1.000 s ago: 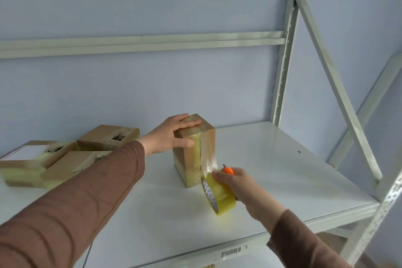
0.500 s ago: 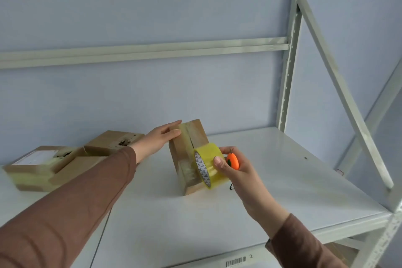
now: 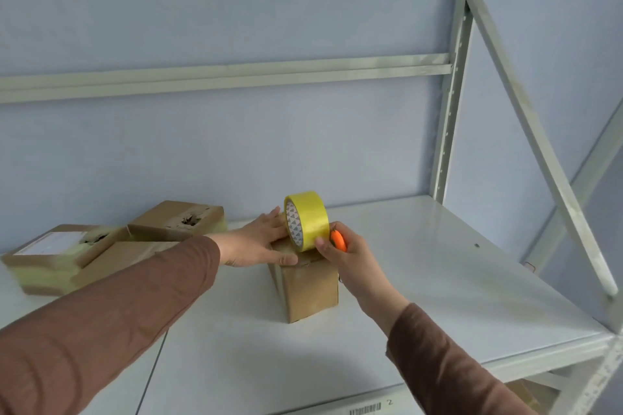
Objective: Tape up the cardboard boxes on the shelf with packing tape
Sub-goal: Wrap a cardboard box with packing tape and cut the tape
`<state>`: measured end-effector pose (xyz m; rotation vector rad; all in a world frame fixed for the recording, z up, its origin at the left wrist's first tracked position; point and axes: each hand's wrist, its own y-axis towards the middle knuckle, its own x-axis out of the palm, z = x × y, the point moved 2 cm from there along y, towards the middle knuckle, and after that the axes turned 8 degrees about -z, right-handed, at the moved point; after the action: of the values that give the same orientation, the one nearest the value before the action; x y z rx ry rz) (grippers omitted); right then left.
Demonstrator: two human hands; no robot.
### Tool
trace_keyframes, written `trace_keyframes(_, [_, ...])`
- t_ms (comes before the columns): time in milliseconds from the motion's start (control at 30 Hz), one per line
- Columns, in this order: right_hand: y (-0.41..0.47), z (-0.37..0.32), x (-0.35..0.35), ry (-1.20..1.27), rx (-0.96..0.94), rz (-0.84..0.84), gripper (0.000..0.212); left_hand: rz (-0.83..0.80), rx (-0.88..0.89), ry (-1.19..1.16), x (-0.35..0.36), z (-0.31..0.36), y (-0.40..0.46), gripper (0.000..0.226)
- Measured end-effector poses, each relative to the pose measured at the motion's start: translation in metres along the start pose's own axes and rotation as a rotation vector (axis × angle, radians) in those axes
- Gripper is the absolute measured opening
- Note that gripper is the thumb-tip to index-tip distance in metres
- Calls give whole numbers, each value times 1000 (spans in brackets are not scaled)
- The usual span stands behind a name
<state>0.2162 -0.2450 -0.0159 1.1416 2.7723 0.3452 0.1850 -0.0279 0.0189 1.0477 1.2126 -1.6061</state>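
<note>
The tape roll (image 3: pixel 306 221) has risen from the box's side to its top, and the cardboard box (image 3: pixel 308 286) now stands upright mid-shelf (image 3: pixel 438 263). Her right hand (image 3: pixel 347 258) grips the roll and an orange cutter (image 3: pixel 338 241). Her left hand (image 3: pixel 259 242) lies flat, fingers straight, on the box top.

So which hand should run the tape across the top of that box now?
Probably the right hand: it grips the tape roll over the box, while the left hand lies flat on top, steadying it.

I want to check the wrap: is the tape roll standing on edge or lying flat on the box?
On edge. The tape roll stands upright atop the small box, core facing sideways, pinched by the right hand.
</note>
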Motion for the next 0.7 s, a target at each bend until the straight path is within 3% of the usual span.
trace_keyframes(100, [14,-1,2,-32,39,49,18,-50,-9,-12,6,9,-3,133])
trace_keyframes(133, [14,-1,1,-47,46,42,20,-51,-6,15,6,10,-3,137])
trace_keyframes(267, [0,-1,-2,-81,-5,-60,25,15,-17,-11,8,8,0,109])
trace_keyframes(400, [-19,-15,3,-74,-110,28,44,109,59,-93,13,12,0,80])
trace_keyframes(567, [-61,-18,1,25,-15,126,33,96,62,-11,20,14,-2,69])
trace_keyframes(700, [-94,5,0,25,157,81,54,130,86,83,37,19,-10,57])
